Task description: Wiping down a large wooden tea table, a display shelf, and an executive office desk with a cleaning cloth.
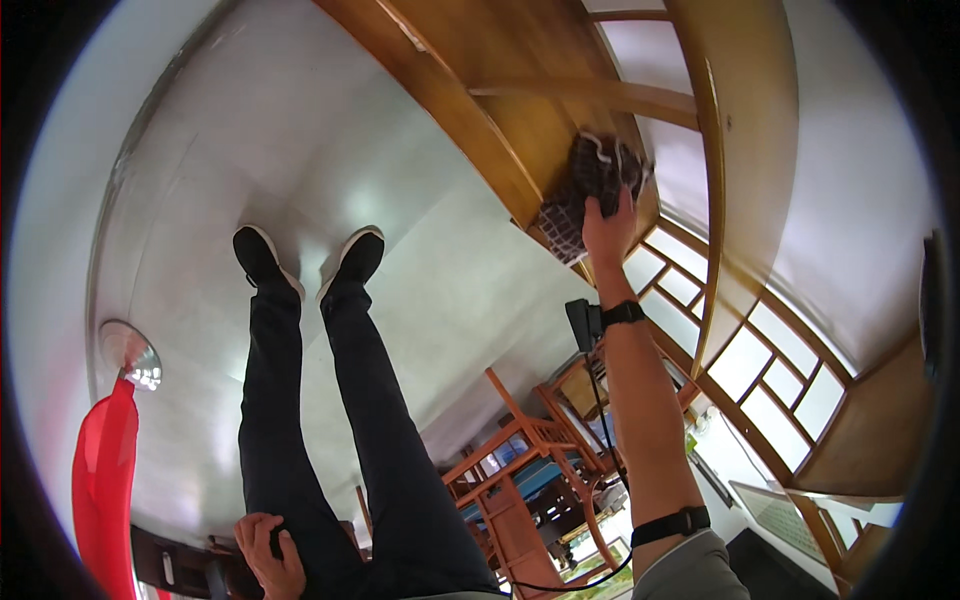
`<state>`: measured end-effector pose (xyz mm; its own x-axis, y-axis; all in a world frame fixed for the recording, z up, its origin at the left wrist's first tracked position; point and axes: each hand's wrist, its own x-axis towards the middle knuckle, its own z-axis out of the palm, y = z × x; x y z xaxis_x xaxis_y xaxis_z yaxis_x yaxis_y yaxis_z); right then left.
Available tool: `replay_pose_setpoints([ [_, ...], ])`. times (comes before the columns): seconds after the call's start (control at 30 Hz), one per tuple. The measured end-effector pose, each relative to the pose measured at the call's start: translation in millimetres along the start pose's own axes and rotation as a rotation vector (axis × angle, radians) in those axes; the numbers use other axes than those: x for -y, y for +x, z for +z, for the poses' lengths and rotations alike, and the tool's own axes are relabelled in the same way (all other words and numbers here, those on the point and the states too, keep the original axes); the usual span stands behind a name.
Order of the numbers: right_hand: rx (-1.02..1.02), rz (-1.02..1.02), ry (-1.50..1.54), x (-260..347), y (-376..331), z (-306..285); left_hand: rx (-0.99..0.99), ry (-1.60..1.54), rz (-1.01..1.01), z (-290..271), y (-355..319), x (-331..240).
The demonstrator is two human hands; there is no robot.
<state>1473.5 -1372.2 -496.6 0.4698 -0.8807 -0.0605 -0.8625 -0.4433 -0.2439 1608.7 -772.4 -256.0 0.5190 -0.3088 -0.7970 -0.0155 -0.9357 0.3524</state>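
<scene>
My right hand (609,232) is closed on a dark checked cloth (583,193), its arm stretched out to the upper right. The cloth is bunched up and lies against a brown wooden shelf board (545,95), with one part hanging over the board's near edge. My left hand (270,555) hangs low beside my left thigh. Its fingers are loosely bent, the thumb stands apart from them, and I see nothing between them.
Wooden lattice panels (775,385) rise at the right. Stacked reddish wooden chairs (525,490) stand behind my right leg. A red cloth (105,480) hangs by a round metal base (130,352) at the left. A black cable (603,410) runs along my right arm.
</scene>
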Motion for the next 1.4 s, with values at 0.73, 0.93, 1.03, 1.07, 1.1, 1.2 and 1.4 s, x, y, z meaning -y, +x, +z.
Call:
replay_pose_setpoints([
  [0.73,-0.190,-0.241,0.018,-15,95,14,0.003,0.064,0.105,2,10,-21],
  [0.93,-0.183,0.095,-0.099,-116,44,-19,0.035,0.066,0.063,-2,13,-25],
  [1.03,-0.099,0.459,-0.182,-149,30,-37,0.038,0.093,0.070,-2,15,-23],
  [1.07,-0.027,0.613,-0.096,-156,28,-44,0.041,0.100,0.078,-4,15,-23],
  [1.1,0.045,0.764,-0.008,-161,26,-49,0.044,0.101,0.078,-5,15,-22],
  [1.2,0.008,0.733,0.031,-148,16,-40,0.018,0.112,0.085,-4,12,-20],
  [1.4,0.125,0.610,-0.025,-84,-7,-30,-0.024,0.002,-0.046,6,6,-13],
])
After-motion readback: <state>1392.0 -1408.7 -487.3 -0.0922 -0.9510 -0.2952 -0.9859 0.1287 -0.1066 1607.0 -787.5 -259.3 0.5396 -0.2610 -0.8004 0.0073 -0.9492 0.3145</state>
